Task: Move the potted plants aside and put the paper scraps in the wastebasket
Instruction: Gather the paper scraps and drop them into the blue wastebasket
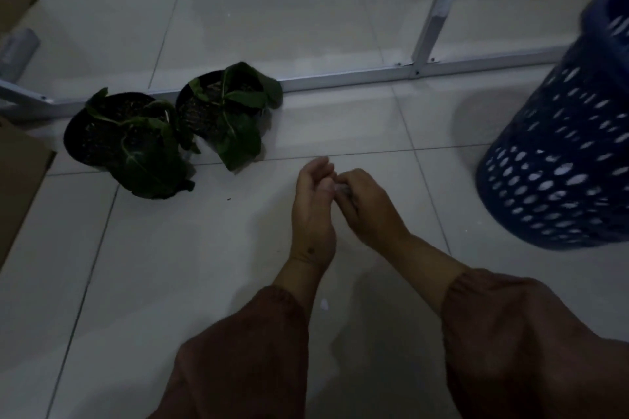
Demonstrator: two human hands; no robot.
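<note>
Two potted plants stand side by side on the tiled floor at the left: one pot [112,133] nearer, the other [221,105] against a white metal frame. A blue perforated wastebasket [561,146] stands at the right. My left hand [313,204] is cupped, palm turned inward. My right hand [367,204] touches it, fingers pinched on small pale paper scraps [342,190] held between both hands. One small white scrap [324,304] lies on the floor between my forearms.
A white metal frame bar [340,78] runs across the floor behind the plants, with an upright leg [432,27]. A cardboard box [17,180] sits at the left edge. The scene is dim.
</note>
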